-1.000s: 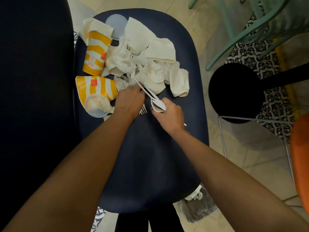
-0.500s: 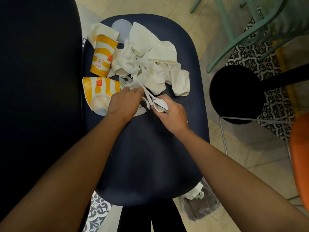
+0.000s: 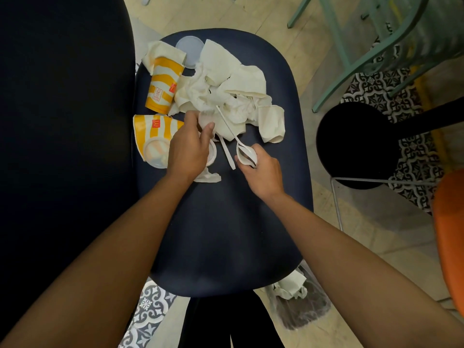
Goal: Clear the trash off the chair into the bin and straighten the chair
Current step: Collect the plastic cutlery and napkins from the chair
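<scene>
Head: two striped cups on chair; right hand clutches spoons; left hand pinches clear piece.

Both forearms reach forward, bare. Left hand palm-down, fingertips pinching a pale item (kind unclear). Right hand curled round white spoons.

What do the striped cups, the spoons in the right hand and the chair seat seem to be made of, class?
Striped cups: probably paper, matte printed stripes. Spoons: likely plastic, white, thin, slightly glossy. Chair seat: smooth navy plastic or vinyl, faint sheen; cannot tell which.
</scene>
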The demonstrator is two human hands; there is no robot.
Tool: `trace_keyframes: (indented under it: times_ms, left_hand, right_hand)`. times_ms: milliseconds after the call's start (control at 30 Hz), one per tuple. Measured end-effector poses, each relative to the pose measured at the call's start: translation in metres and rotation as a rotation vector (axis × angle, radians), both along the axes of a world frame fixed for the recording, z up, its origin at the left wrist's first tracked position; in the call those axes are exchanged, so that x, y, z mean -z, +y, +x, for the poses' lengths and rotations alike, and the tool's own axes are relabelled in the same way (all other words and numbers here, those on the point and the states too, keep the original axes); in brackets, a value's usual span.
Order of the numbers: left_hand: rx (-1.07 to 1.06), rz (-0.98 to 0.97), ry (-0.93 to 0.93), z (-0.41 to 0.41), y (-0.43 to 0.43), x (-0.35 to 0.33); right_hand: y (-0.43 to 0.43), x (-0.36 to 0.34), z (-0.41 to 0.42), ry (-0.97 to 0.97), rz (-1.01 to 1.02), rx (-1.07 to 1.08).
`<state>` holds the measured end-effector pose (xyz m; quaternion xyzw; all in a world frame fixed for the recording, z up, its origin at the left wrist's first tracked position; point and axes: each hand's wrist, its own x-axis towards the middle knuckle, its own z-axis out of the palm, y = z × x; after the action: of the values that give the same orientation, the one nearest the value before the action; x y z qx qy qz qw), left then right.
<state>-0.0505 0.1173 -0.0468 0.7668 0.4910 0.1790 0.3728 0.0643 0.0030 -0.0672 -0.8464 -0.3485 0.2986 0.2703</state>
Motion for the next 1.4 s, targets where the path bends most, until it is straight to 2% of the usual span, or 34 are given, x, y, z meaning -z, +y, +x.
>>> trace_keyframes:
  times_ms: [267,400,633,1100,1400]
  left_hand:
    - [-0.186,-0.125,-0.095,-0.003,-0.043,-0.005]
    - [-0.228,-0.107,-0.07,-0.004,-0.07,-0.007]
    - [-0.285,-0.263,-0.108,-0.011,-0.117,-0.006]
    - [-0.253,-0.426,-0.108,-0.038,-0.226,-0.019]
    - [-0.077,-0.489,-0.031,-0.039,-0.315,-0.002]
  right_hand:
    - [-0.017,-0.014,-0.005,0.019,0.0,0.001]
    - [-0.035,-0.018,-0.006,0.026,-0.008,-0.025]
    - [-0.077,-0.025,-0.012,0.08,-0.049,-0.022]
    - [-0.186,-0.034,-0.055,0.035,-0.084,0.13]
    - [-0.29,-0.007,-0.06,0.058,-0.137,0.239]
